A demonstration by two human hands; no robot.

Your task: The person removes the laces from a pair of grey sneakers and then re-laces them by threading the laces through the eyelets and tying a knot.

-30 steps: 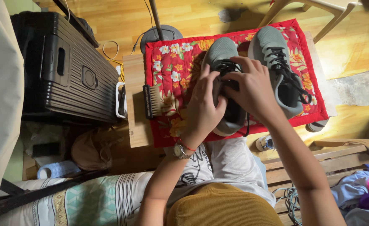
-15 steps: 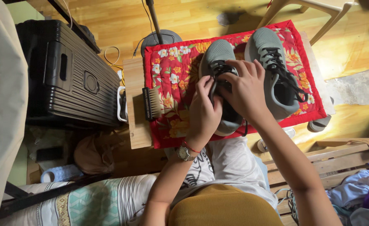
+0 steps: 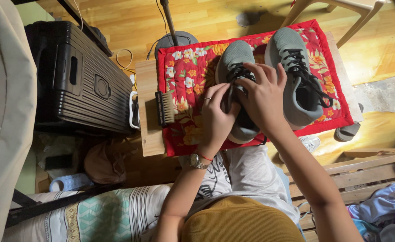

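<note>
On the red floral cloth (image 3: 184, 80) covering the tabletop (image 3: 144, 112), left hand (image 3: 215, 118) and right hand (image 3: 262, 98) both grip the near grey sneaker (image 3: 235, 58); its twin (image 3: 296, 85) lies just beside, a brush (image 3: 165, 107) at the cloth's left edge

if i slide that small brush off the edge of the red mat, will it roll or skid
The brush looks like a flat block lying on its side, so it would probably skid rather than roll. It seems light for its size. Its bristle side rests on the quilted red mat, which may drag on it; the bare wooden table beside it likely lets it slide more freely.
</note>
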